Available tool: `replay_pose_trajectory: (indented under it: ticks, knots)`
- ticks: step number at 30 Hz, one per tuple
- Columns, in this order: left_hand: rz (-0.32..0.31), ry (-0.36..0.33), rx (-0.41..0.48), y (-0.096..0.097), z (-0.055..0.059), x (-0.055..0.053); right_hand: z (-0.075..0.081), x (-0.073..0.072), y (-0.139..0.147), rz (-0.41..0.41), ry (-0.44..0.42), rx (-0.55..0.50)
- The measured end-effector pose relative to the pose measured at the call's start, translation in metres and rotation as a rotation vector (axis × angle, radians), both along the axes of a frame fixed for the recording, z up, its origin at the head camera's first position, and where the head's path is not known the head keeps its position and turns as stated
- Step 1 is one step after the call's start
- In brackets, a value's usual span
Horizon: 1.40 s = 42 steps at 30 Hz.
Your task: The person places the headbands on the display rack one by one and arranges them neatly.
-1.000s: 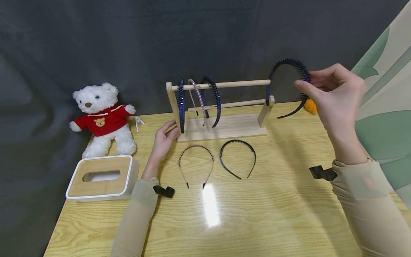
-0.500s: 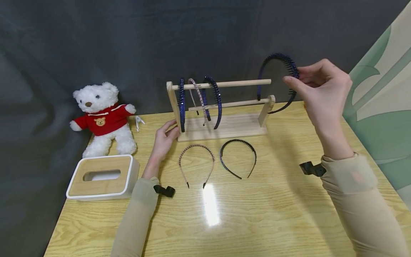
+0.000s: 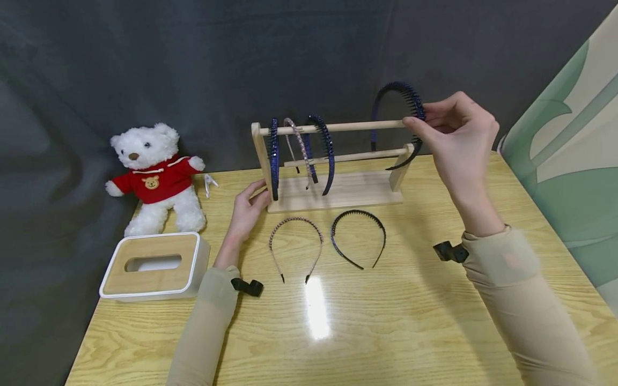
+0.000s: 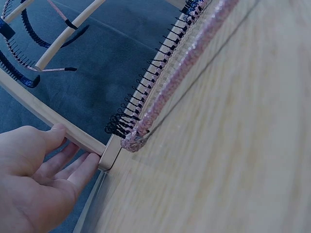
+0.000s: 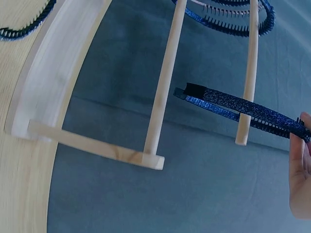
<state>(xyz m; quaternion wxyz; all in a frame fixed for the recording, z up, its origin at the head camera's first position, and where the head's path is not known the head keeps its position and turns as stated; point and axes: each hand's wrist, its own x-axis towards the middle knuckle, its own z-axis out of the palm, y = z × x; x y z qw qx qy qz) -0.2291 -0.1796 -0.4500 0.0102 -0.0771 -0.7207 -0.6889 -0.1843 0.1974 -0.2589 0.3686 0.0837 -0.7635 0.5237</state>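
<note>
My right hand [image 3: 458, 145] pinches a dark blue toothed headband [image 3: 407, 92] between thumb and fingers. In the head view the headband's arch surrounds the right end of the upper bar [image 3: 367, 126] of a wooden headband rack [image 3: 347, 193]; the right wrist view shows the bar's free end between its two arms. My left hand [image 3: 245, 212] holds the rack's left upright [image 4: 73, 132] low down, thumb on its edge. Hanging toward the left of the bar are a dark blue headband [image 3: 274, 161], a pink one [image 3: 303, 147] and another dark blue one [image 3: 329, 155].
On the table before the rack lie a pink headband [image 3: 295, 219] and a black-toothed headband [image 3: 357, 211]. A white teddy bear [image 3: 149, 182] in red, a small white clip [image 3: 208, 185] and a tissue box [image 3: 149, 284] stand left. A dark curtain [image 3: 309, 53] hangs behind.
My right hand has moved left with the dark blue headband, from beyond the bar's right end to where the headband's arch encircles it. My left hand has stayed at the rack.
</note>
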Motion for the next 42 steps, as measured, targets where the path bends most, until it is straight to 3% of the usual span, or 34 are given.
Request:
replay_pose_trajectory:
  ticks: [27, 42]
  knots:
    - [0.009, -0.013, 0.002, -0.002, 0.000, 0.000, -0.013, -0.012, -0.042, 0.070, 0.042, 0.013]
    - [0.003, -0.007, 0.005, -0.001, 0.000, -0.001, -0.028, -0.021, -0.057, 0.072, -0.020, -0.002]
